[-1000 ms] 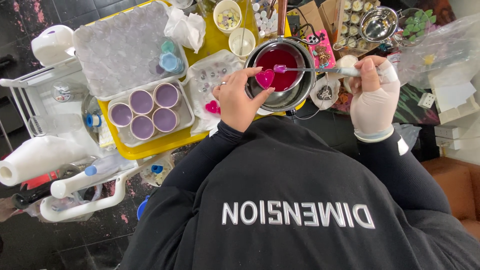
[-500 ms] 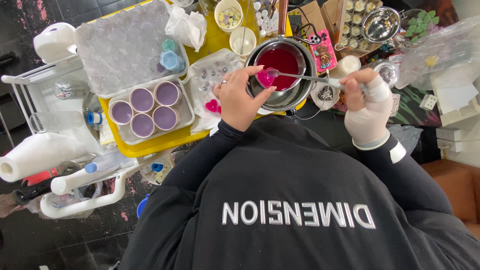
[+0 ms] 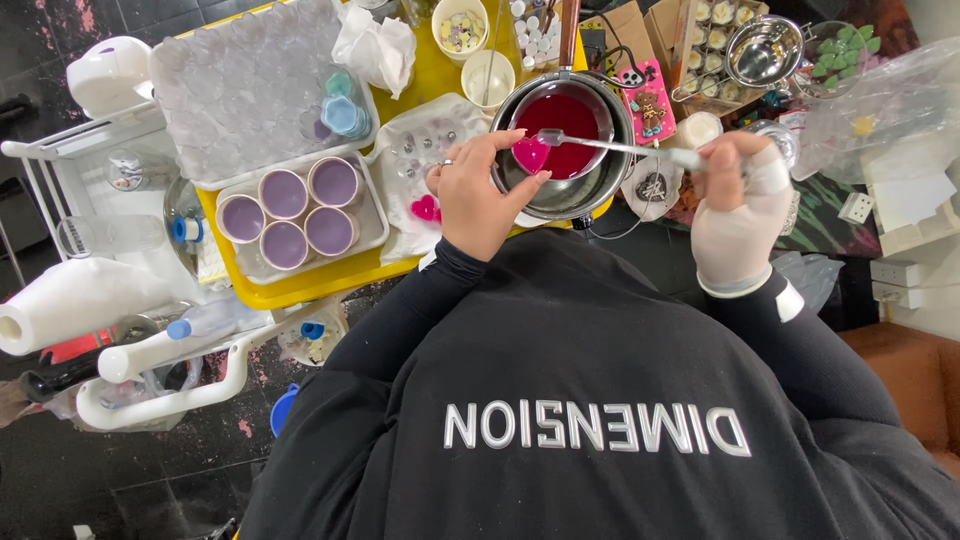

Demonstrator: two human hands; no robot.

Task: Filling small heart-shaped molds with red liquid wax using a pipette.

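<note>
The left hand (image 3: 480, 195) is bare and pinches a small pink mould (image 3: 530, 155) at the near rim of the metal pot (image 3: 600, 180), which holds deep red liquid (image 3: 570, 120). The right hand (image 3: 735, 205), gloved in white, is closed round the handle of a spoon (image 3: 610, 145); the spoon bowl sits directly over the mould, between the left fingertips.

Risks from this position:
- Overfill: the mould is small, so excess liquid would run onto the left fingers.
- Tilt: the mould is held by pinch alone, so a slip would drop it into the pot.
- Drip: liquid leaving the spoon outside the rim would land on the yellow tray (image 3: 330, 280) just left of the grip, near the purple cups (image 3: 285, 215).
</note>
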